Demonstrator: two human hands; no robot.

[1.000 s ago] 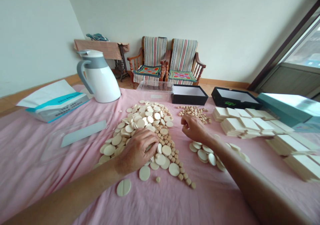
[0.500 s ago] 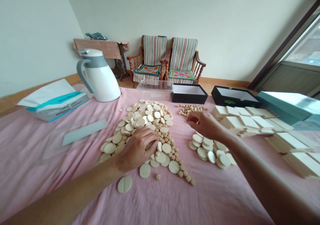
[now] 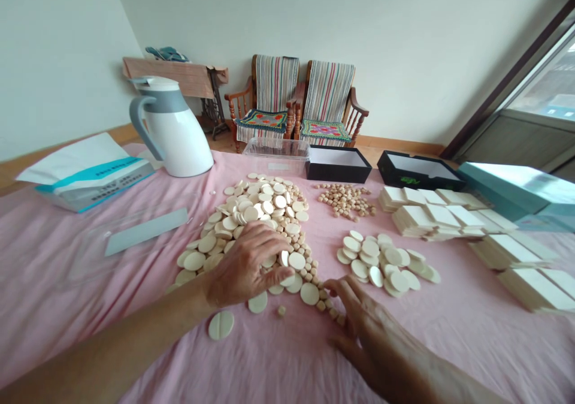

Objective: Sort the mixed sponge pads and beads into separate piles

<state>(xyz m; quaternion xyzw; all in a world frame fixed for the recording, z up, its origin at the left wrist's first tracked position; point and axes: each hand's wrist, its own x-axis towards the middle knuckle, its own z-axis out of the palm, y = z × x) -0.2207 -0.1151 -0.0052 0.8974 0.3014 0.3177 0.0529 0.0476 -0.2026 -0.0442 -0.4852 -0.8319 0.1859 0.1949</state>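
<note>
A mixed heap of pale round wooden discs [image 3: 249, 213] and small wooden beads [image 3: 309, 266] lies mid-table. My left hand [image 3: 249, 263] rests over the near side of the heap, its thumb apart from the bent fingers. A tilted disc [image 3: 284, 258] shows beside its index finger. My right hand [image 3: 366, 320] is at the line of beads trailing down the heap's right edge, fingertips touching or close to them, thumb spread away. Behind it lie a separate group of discs [image 3: 371, 248] and a separate group of beads [image 3: 345, 201]. One lone bead [image 3: 281, 311] and a grooved disc [image 3: 221, 325] sit in front.
Stacks of square wooden pieces [image 3: 431, 217] stand at right, beside a teal box [image 3: 516, 182]. Two black boxes [image 3: 339, 173] and a clear plastic container [image 3: 276, 152] line the back. At left are a white jug [image 3: 179, 140], a tissue pack [image 3: 94, 179] and a clear lid [image 3: 148, 231].
My right hand has moved from the separate beads at the back down to the bead line near the front, opening its fingers. My left hand stays on the heap, thumb now wider.
</note>
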